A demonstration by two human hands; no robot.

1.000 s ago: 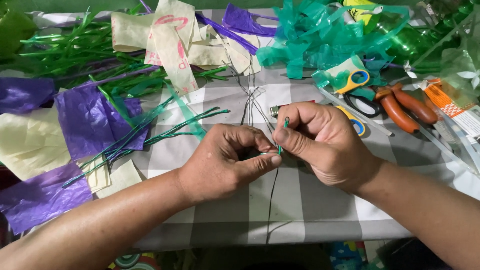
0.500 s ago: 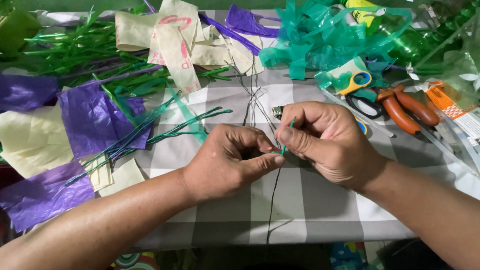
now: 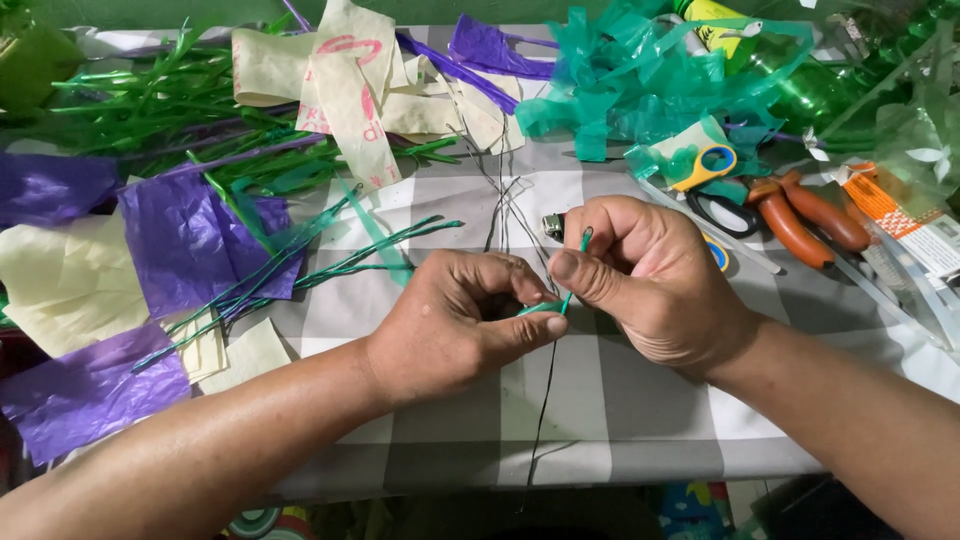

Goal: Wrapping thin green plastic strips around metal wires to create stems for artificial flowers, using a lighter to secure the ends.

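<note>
Head view: I am looking straight down at both hands meeting over a grey-and-white checked tabletop (image 3: 640,420). My left hand (image 3: 455,325) is curled, thumb and forefinger pressed together on a thin dark wire (image 3: 545,400) where a strip of green tape (image 3: 570,290) meets it. My right hand (image 3: 655,280) pinches the same green strip a little higher, thumb against forefinger, with the strip's free end poking up between the fingers. The two hands touch at the fingertips, I judge so the tape stays taut against the wire while it is wound. The wire's bare lower end hangs off towards the near edge of the tabletop.

A small lighter (image 3: 553,226) lies just behind my right hand, partly hidden by it. Loose wires (image 3: 500,195) lie fanned out just beyond the hands, within easy reach. Finished green-wrapped stems (image 3: 330,262) lie to the left, across purple plastic sheets (image 3: 190,245) and cream sheets (image 3: 60,280). Further back sits a heap of teal plastic strips (image 3: 640,90). To the right, scissors with yellow handles (image 3: 715,185) and orange-handled pliers (image 3: 805,222) lie side by side.
</note>
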